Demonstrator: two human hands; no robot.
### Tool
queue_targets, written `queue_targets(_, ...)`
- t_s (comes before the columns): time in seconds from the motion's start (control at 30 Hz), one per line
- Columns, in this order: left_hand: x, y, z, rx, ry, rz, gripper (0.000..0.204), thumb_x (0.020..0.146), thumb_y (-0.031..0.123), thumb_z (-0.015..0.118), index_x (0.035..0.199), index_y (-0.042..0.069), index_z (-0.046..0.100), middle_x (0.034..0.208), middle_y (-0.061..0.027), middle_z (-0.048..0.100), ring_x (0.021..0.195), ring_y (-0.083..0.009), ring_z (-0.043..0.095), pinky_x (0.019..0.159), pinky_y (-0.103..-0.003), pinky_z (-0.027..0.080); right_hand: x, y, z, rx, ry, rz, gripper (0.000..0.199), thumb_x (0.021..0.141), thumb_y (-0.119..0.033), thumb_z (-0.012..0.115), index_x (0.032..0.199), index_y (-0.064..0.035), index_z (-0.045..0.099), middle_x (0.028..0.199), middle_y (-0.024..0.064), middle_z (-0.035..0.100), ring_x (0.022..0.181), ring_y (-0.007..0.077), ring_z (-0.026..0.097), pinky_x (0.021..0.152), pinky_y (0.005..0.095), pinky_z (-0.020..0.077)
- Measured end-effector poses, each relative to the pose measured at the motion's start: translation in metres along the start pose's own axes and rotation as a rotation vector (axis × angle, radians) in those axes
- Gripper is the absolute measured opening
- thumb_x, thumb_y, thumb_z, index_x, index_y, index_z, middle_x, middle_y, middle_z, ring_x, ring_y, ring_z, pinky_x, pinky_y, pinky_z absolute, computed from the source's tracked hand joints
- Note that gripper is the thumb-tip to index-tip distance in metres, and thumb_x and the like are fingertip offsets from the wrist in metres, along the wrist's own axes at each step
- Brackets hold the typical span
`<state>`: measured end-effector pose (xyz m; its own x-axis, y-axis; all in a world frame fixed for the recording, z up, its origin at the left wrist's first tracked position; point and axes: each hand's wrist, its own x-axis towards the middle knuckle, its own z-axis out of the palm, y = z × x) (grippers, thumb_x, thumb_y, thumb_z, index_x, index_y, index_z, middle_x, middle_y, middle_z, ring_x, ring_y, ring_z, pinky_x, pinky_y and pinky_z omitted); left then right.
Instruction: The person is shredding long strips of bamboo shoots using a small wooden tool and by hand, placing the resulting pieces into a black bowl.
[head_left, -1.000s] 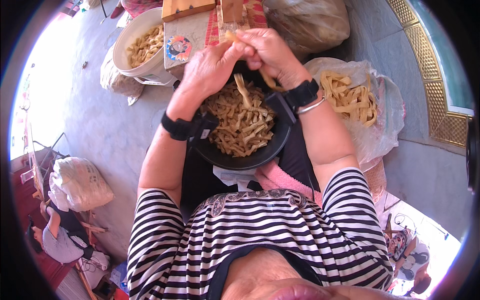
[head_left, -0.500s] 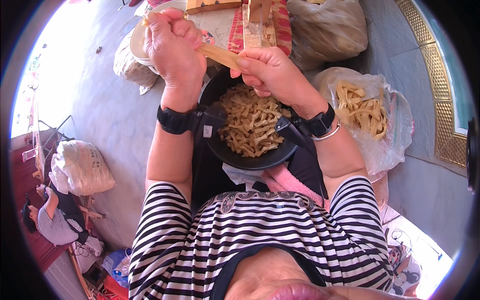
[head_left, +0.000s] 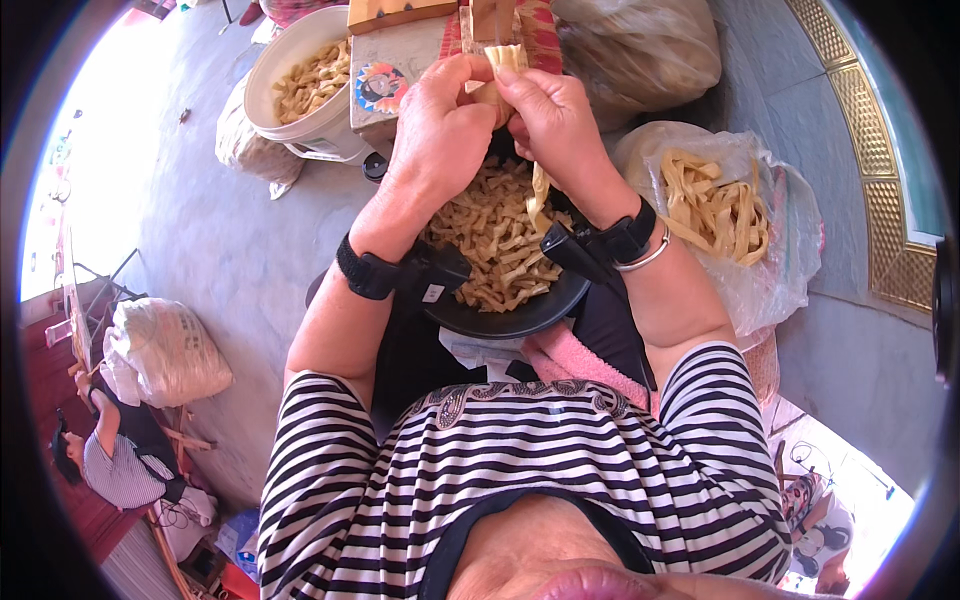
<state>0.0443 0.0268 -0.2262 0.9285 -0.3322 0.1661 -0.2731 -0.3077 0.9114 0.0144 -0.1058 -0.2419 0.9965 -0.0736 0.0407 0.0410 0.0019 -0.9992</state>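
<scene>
Over the far side of a black bowl, my two hands are close together on a pale tan, flat, flexible strip. My left hand has its fingers curled in, with thumb and forefinger at a bent part of the strip. Pinched in my right hand is the folded upper end, which points up and away. A tail of the strip hangs below that hand toward the bowl. Many short tan pieces fill the bowl, which rests at my lap. My curled fingers partly hide the strip.
Beyond my hands stands a low bench with a wooden block. A white bucket of tan pieces is left of it. At right, a clear plastic bag holds long strips. Another person is at far left.
The strip was stretched sideways between my hands; now it is bent and bunched. My left hand has moved right and down, uncovering the bucket, and my hands have come together.
</scene>
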Motion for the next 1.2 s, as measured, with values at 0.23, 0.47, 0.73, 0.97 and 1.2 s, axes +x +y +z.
queue_targets(0.23, 0.006, -0.005, -0.005, 0.354, 0.138, 0.739, 0.008, 0.068, -0.002, 0.051, 0.072, 0.004, 0.055, 0.084, -0.0118, 0.064, 0.062, -0.0223, 0.058, 0.06, -0.031, 0.043, 0.01, -0.002, -0.023, 0.788, -0.534, 0.6, 0.029, 0.088, -0.023, 0.047, 0.064, -0.0069, 0.048, 0.046, -0.0072, 0.025, 0.038, 0.0055, 0.023, 0.036, 0.0226, 0.0189)
queue_targets(0.47, 0.006, -0.015, -0.01, -0.007, -0.029, -0.015, 0.013, 0.072, 0.011, 0.054, 0.069, 0.0, 0.059, 0.059, -0.0083, 0.058, 0.055, -0.0144, 0.054, 0.052, -0.029, 0.042, 0.008, -0.004, -0.02, 0.121, -0.286, 0.115, 0.018, 0.081, -0.02, 0.063, 0.08, -0.002, 0.059, 0.054, -0.0057, 0.043, 0.043, 0.0011, 0.032, 0.038, 0.0178, 0.0247)
queue_targets(0.73, 0.008, -0.011, -0.017, 0.0, 0.077, 0.047, 0.007, 0.072, 0.009, 0.062, 0.073, 0.002, 0.062, 0.056, -0.0007, 0.056, 0.053, -0.0078, 0.05, 0.053, -0.024, 0.043, 0.012, 0.0, -0.035, 0.633, -0.428, 0.257, 0.01, 0.086, -0.008, 0.058, 0.087, 0.0006, 0.062, 0.056, -0.0061, 0.042, 0.043, 0.0013, 0.031, 0.037, 0.0166, 0.0242)
queue_targets(0.97, 0.004, -0.009, -0.018, 0.187, 0.09, 0.159, 0.009, 0.078, 0.005, 0.064, 0.085, 0.0, 0.063, 0.061, 0.0016, 0.057, 0.056, -0.0024, 0.05, 0.052, -0.019, 0.043, 0.009, -0.004, -0.032, 0.68, -0.424, 0.297, 0.008, 0.087, -0.005, 0.056, 0.088, -0.0004, 0.062, 0.055, -0.0069, 0.036, 0.043, 0.0012, 0.028, 0.037, 0.0166, 0.0218)
queue_targets(1.2, 0.003, -0.002, -0.028, 0.215, -0.108, 0.314, 0.015, 0.08, 0.014, 0.066, 0.086, -0.001, 0.065, 0.064, -0.0001, 0.059, 0.059, -0.0062, 0.054, 0.056, -0.02, 0.044, 0.009, -0.001, -0.031, 0.56, -0.41, 0.247, 0.01, 0.088, -0.009, 0.055, 0.092, -0.0038, 0.062, 0.054, -0.0079, 0.037, 0.043, 0.0009, 0.028, 0.038, 0.0174, 0.0215)
